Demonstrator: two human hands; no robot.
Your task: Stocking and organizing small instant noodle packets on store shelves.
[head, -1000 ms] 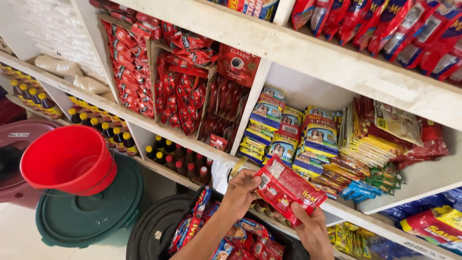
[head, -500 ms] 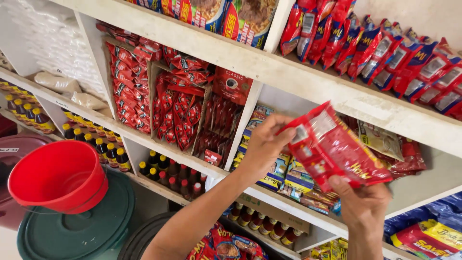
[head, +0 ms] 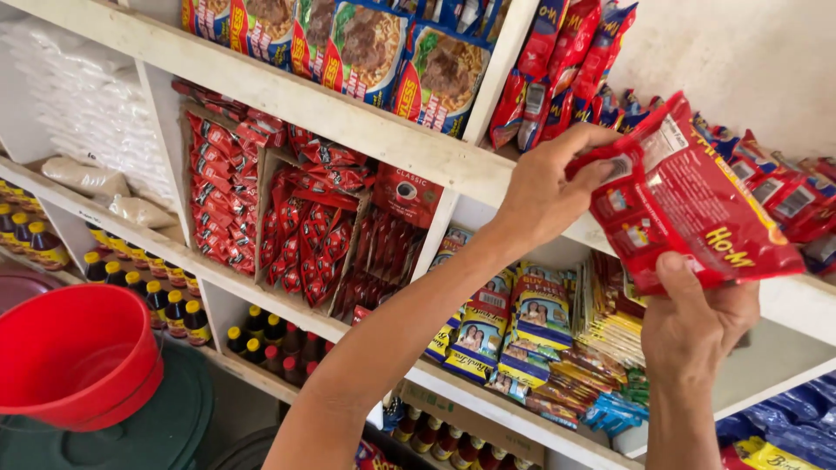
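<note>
I hold a stack of flat red sachet packets (head: 688,204) with both hands, raised against the upper shelf (head: 366,130). My left hand (head: 544,187) grips the stack's upper left corner. My right hand (head: 697,318) supports it from below, thumb on the front. Behind the stack, more red sachets (head: 566,61) stand in a row on that upper shelf, right of a white divider.
Noodle packs (head: 366,43) line the upper shelf at left. Red sachet strips (head: 296,218) hang in the middle shelf, yellow and blue packets (head: 522,331) beside them. Small dark bottles with yellow caps (head: 165,300) stand below. A red basin (head: 70,357) rests on a green bin lid.
Both hands lifted the red packet stack from waist level up to the top shelf, and my view tilted upward with it.
</note>
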